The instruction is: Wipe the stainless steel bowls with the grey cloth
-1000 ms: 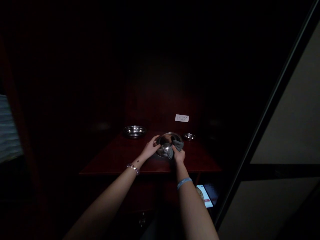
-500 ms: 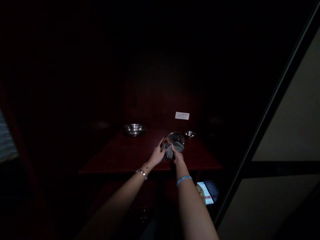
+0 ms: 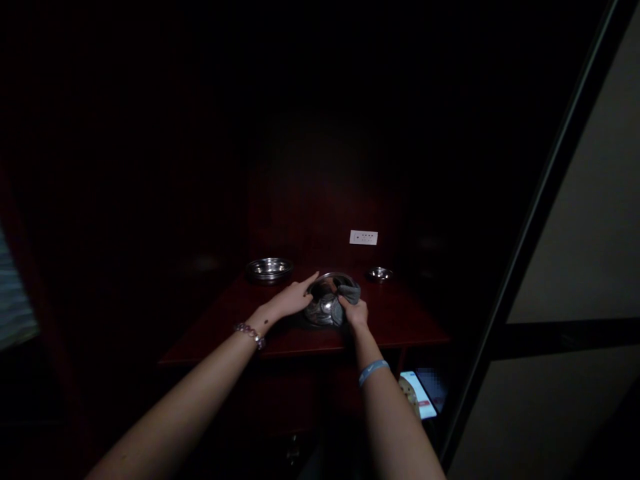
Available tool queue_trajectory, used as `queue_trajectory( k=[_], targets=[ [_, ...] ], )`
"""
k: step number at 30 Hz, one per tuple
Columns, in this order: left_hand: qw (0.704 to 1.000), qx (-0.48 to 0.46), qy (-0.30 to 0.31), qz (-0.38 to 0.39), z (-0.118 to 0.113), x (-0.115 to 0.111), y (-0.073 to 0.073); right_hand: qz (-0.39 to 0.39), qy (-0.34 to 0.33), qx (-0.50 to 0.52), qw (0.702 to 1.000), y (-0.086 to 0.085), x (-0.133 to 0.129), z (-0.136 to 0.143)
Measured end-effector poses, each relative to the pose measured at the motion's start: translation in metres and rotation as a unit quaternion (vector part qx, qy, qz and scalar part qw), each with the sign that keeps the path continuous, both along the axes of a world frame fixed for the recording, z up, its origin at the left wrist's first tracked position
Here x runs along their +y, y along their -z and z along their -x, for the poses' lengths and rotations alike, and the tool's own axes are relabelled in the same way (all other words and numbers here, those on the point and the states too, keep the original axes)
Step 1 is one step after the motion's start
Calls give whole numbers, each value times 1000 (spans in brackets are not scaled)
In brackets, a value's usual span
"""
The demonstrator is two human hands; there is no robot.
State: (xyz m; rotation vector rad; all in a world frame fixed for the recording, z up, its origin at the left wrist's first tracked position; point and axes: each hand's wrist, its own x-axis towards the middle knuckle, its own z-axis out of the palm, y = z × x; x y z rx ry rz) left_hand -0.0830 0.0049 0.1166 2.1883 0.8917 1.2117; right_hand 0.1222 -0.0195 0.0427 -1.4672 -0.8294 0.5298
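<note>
Grey cloth point(image 3: 350, 293) in right grip point(image 3: 357, 313), against bowl point(image 3: 326, 307)

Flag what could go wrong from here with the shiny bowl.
The left grip meets the shiny bowl at its rim, index finger outstretched, so the smooth metal might slip. The bowl is near the front edge of the red shelf, so it could fall. The grey cloth in the right grip might drag it sideways.
</note>
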Motion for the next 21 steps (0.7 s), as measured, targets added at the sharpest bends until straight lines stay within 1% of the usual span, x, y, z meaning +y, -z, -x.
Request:
queue_trajectory(
  k=[2, 3, 6, 8, 10, 13, 15, 17, 19, 21],
  targets=[
    [1000, 2, 15, 19, -4, 0, 8, 4, 7, 16, 1000, 2, 2, 1],
    [999, -12, 18, 25, -8, 1, 13, 2, 8, 31, 999, 4, 3, 1],
    [994, -87, 43, 51, -26, 4, 34, -26, -15, 119, 992, 4, 7, 7],
    [986, -148, 39, 70, -41, 5, 51, -54, -24, 187, 981, 2, 8, 12],
    [978, -193, 39, 72, -56, 3, 67, -72, -28, 251, 965, -1, 6, 18],
    [971, -219, 33, 87, -74, -4, 85, -63, -34, 318, 945, -4, 1, 22],
    [970, -223, 18, 100, -83, -8, 91, -38, -39, 332, 942, -5, -2, 23],
    [970, -220, 2, 107, -87, -11, 94, -6, -46, 330, 943, -5, -4, 21],
    [974, -204, -10, 101, -85, -13, 94, 26, -63, 322, 944, -4, -6, 19],
    [981, -178, -18, 78, -79, -14, 90, 61, -86, 312, 944, -3, -7, 15]
  ],
)
